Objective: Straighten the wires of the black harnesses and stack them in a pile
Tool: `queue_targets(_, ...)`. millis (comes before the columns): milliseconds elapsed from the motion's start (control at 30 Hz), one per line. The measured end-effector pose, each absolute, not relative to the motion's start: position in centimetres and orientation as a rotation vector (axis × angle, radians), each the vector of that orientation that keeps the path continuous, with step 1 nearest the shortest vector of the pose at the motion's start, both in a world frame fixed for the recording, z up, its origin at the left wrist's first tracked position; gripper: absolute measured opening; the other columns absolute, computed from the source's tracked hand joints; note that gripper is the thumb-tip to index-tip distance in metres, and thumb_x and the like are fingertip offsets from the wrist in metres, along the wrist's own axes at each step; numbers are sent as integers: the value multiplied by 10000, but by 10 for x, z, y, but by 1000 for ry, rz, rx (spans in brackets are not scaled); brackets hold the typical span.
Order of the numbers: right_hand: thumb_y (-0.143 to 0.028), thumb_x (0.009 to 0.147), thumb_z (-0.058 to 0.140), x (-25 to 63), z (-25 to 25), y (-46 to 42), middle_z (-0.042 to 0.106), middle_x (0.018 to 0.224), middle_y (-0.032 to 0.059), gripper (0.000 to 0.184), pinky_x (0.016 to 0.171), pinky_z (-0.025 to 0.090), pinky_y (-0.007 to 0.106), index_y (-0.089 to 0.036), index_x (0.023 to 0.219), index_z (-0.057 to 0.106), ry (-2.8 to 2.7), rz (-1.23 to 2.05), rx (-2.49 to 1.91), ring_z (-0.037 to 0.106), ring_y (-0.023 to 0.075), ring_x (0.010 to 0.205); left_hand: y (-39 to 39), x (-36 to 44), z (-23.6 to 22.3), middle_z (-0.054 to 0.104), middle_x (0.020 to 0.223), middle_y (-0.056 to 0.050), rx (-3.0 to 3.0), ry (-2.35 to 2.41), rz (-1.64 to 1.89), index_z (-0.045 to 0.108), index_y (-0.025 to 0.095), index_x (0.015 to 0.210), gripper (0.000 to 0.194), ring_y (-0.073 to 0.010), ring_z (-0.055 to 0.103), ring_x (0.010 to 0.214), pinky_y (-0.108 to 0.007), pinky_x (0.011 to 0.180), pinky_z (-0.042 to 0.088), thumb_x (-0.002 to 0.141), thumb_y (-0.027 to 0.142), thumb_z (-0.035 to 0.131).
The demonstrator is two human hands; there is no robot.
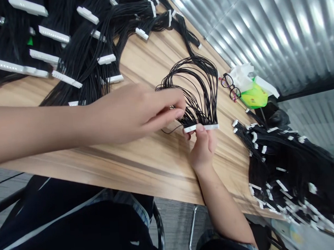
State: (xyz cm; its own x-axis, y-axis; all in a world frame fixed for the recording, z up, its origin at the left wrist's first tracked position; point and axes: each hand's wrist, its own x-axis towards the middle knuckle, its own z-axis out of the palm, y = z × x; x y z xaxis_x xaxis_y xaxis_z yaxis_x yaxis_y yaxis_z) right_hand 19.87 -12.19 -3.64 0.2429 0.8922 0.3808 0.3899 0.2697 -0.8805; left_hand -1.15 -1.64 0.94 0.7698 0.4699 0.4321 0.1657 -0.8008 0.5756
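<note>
My right hand (203, 147) grips a long white multi-pin connector (201, 127) from below, with the thumb pressed on its middle. A bundle of thin black wires (200, 89) rises from the connector and arches over the wooden table (135, 158). My left hand (135, 113) reaches in from the left, its thumb and fingertips pinching at the wires close to the connector. One loose wire (170, 130) curves out below those fingertips. The exact wire held is hidden by the fingers.
Heaps of black wire harnesses with white connectors (67, 44) cover the table's far left, and more (286, 167) lie at the right, spilling past its edge. Black-framed glasses (229, 86) rest beside a green packet (255, 96) and white tissue. A corrugated metal wall (276, 29) stands behind.
</note>
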Motion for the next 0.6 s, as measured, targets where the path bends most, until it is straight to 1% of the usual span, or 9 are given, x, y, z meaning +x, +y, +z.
queue_targets(67, -437, 1051, 494, 204, -40, -127, 561, 624, -26, 369, 504, 411, 283, -238, 749, 570, -1452, 484, -1378, 541, 138, 549, -10, -10, 9, 530, 519, 92, 2414, 599, 698, 661, 276, 1185, 229, -80, 425, 408, -244, 479, 255, 1066, 346, 479)
queue_targets(100, -433, 1055, 490, 206, -41, -130, 571, 635, -23, 361, 511, 411, 290, -239, 764, 579, -1506, 463, -1392, 546, 143, 560, -8, -9, 9, 522, 504, 91, 2427, 641, 660, 680, 293, 1197, 248, -81, 409, 394, -244, 471, 244, 1056, 383, 496)
queue_targets(133, -422, 1056, 490, 207, -42, -131, 580, 647, -19, 351, 520, 409, 298, -240, 771, 584, -1562, 441, -1397, 548, 147, 569, -6, -9, 9, 535, 510, 83, 2444, 675, 632, 712, 308, 1164, 262, -80, 394, 390, -246, 469, 235, 1049, 425, 508)
queue_targets(200, -387, 1054, 498, 208, -40, -133, 600, 670, -12, 335, 538, 403, 308, -241, 767, 588, -1686, 402, -1363, 548, 151, 585, -4, -8, 9, 592, 557, 65, 2469, 725, 606, 770, 321, 1011, 307, -76, 384, 407, -252, 482, 223, 1037, 506, 526)
queue_targets(267, -354, 1052, 502, 208, -38, -133, 619, 692, -6, 332, 555, 405, 312, -238, 753, 590, -1788, 414, -1300, 550, 149, 598, -5, -8, 9, 629, 602, 56, 2483, 757, 625, 783, 317, 898, 332, -78, 414, 450, -259, 507, 217, 1017, 543, 572)
queue_targets(367, -344, 1062, 476, 205, -35, -133, 605, 671, -17, 340, 538, 412, 300, -239, 757, 584, -1798, 608, -1249, 546, 139, 574, -8, -10, 10, 669, 697, 37, 2563, 747, 703, 781, 297, 854, 314, -96, 535, 578, -271, 545, 214, 1007, 513, 613)
queue_targets(433, -377, 1070, 450, 204, -36, -134, 585, 644, -23, 367, 517, 416, 293, -240, 753, 574, -1729, 780, -1258, 545, 138, 555, -9, -11, 12, 696, 795, 26, 2652, 749, 770, 785, 296, 885, 339, -103, 575, 634, -285, 559, 188, 1028, 512, 566)
queue_targets(500, -436, 1069, 432, 204, -37, -135, 568, 626, -21, 414, 514, 433, 296, -241, 727, 558, -1658, 925, -1266, 556, 145, 557, -9, -12, 16, 707, 844, 32, 2698, 794, 798, 787, 312, 929, 356, -101, 582, 645, -291, 577, 163, 1041, 528, 528)
queue_targets(600, -520, 1052, 420, 205, -39, -137, 544, 609, -14, 463, 516, 476, 311, -247, 695, 532, -1610, 1106, -1229, 563, 158, 548, -6, -14, 20, 726, 876, 78, 2649, 860, 830, 774, 303, 934, 313, -70, 557, 625, -283, 593, 167, 1025, 513, 560)
